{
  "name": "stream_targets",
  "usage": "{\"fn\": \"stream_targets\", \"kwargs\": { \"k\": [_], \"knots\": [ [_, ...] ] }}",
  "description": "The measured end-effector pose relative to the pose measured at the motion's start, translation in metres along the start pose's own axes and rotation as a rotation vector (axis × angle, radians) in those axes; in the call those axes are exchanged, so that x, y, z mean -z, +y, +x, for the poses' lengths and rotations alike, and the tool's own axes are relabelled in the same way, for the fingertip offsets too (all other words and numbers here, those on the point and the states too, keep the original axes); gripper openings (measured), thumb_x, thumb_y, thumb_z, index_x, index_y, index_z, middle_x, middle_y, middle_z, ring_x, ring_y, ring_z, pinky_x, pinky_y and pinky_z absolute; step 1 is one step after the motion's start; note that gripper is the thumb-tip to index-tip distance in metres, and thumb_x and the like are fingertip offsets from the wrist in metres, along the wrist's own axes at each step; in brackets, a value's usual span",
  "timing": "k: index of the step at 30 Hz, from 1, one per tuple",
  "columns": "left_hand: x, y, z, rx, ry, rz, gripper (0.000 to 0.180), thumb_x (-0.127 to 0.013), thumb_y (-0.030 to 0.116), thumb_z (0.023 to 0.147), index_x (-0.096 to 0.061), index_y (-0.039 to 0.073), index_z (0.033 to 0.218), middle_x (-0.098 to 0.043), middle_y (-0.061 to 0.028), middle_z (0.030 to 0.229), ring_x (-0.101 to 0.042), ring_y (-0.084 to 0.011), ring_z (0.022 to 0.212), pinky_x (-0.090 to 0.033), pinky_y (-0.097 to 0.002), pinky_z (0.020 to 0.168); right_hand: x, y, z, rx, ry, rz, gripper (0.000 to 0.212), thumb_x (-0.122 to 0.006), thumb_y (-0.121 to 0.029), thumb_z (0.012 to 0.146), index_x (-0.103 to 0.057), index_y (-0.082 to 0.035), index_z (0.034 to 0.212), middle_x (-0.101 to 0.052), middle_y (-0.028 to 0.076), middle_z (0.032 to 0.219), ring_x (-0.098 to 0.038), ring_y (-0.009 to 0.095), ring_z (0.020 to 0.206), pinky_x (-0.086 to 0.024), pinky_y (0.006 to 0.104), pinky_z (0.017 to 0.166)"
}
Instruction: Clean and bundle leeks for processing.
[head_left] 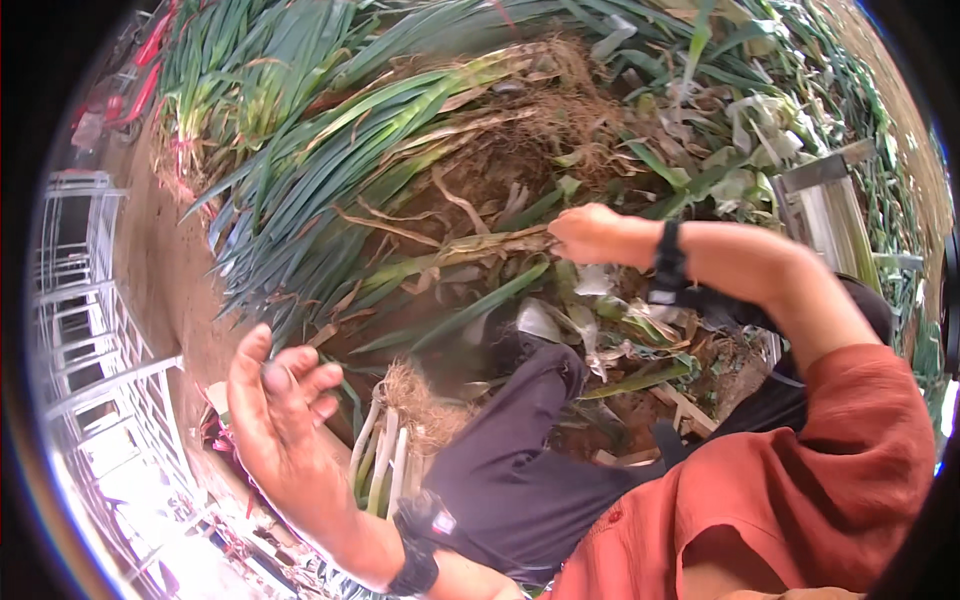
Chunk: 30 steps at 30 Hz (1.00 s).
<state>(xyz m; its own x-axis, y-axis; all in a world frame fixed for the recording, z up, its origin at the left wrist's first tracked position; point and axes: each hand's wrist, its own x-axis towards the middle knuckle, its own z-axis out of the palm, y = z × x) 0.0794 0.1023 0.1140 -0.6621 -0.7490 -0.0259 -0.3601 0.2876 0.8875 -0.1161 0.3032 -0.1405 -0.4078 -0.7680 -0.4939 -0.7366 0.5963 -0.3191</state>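
My right hand (588,235) is closed around the pale stalk of a long leek-like plant (450,255) lying across a heap of the same green plants. The left hand (280,410) is raised at the lower left, palm up and fingers spread, holding nothing. Just beside it, by my dark trouser leg (510,470), lies a small bunch of trimmed white stalks with roots (395,440). Both wrists wear black bands.
A big pile of long green leaves and rooty stalks (330,130) fills the top and middle. Peeled husks and leaf scraps (600,330) litter the soil near my knee. White metal railing (90,330) runs along the left; a grey metal frame (825,200) stands right.
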Motion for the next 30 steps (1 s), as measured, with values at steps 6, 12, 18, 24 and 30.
{"fn": "stream_targets", "kwargs": {
  "k": [6, 12, 18, 24, 30],
  "knots": [
    [0.010, -0.017, -0.008, 0.067, 0.020, 0.069, 0.051, -0.051, 0.043, 0.089, -0.047, 0.002, 0.120, -0.057, -0.0065, 0.088, -0.059, -0.0116, 0.074, -0.043, -0.0195, 0.063, -0.124, 0.003, 0.078, -0.073, 0.207, -0.166, 0.034, -0.062, -0.024, 0.073, -0.053, -0.005, 0.100, -0.059, 0.012, 0.094, -0.060, 0.031, 0.087, -0.047, 0.0405, 0.071],
    [0.011, -0.022, -0.011, 0.104, -0.056, 0.028, 0.052, -0.055, 0.041, 0.087, -0.046, 0.002, 0.121, -0.057, -0.0071, 0.089, -0.060, -0.0123, 0.076, -0.042, -0.0187, 0.064, -0.034, -0.055, 0.019, -0.045, -0.117, 0.290, 0.033, -0.059, -0.021, 0.071, -0.054, 0.001, 0.095, -0.062, 0.020, 0.076, -0.063, 0.032, 0.077, -0.049, 0.0416, 0.068],
    [-0.007, -0.034, -0.014, 0.241, -0.342, 0.145, 0.046, -0.051, 0.046, 0.088, -0.056, 0.004, 0.105, -0.061, -0.0042, 0.081, -0.061, -0.0104, 0.067, -0.045, -0.0219, 0.050, 0.099, -0.062, -0.120, -0.054, -0.347, 0.898, 0.034, -0.066, -0.031, 0.077, -0.060, 0.002, 0.084, -0.056, 0.005, 0.059, -0.055, 0.012, 0.050, -0.044, 0.0269, 0.046],
    [-0.042, -0.029, -0.035, 0.581, -0.740, 0.206, 0.078, -0.051, 0.069, 0.074, -0.056, -0.003, 0.104, -0.063, -0.0131, 0.085, -0.064, -0.0200, 0.063, -0.046, -0.0286, 0.045, 0.155, -0.036, -0.275, 0.025, -0.146, 1.480, 0.045, -0.075, -0.035, 0.072, -0.056, 0.006, 0.081, -0.051, 0.002, 0.055, -0.048, 0.008, 0.040, -0.034, 0.0207, 0.033],
    [-0.124, -0.007, -0.044, 0.288, -0.571, -1.160, 0.061, -0.058, 0.043, 0.082, -0.042, 0.001, 0.124, -0.054, -0.0156, 0.116, -0.053, -0.0254, 0.106, -0.045, -0.0370, 0.087, 0.106, -0.028, -0.348, -0.101, -0.137, 1.648, 0.046, -0.066, -0.040, 0.079, -0.055, 0.005, 0.086, -0.048, 0.003, 0.056, -0.040, 0.006, 0.040, -0.029, 0.0202, 0.033]
  ]
}}
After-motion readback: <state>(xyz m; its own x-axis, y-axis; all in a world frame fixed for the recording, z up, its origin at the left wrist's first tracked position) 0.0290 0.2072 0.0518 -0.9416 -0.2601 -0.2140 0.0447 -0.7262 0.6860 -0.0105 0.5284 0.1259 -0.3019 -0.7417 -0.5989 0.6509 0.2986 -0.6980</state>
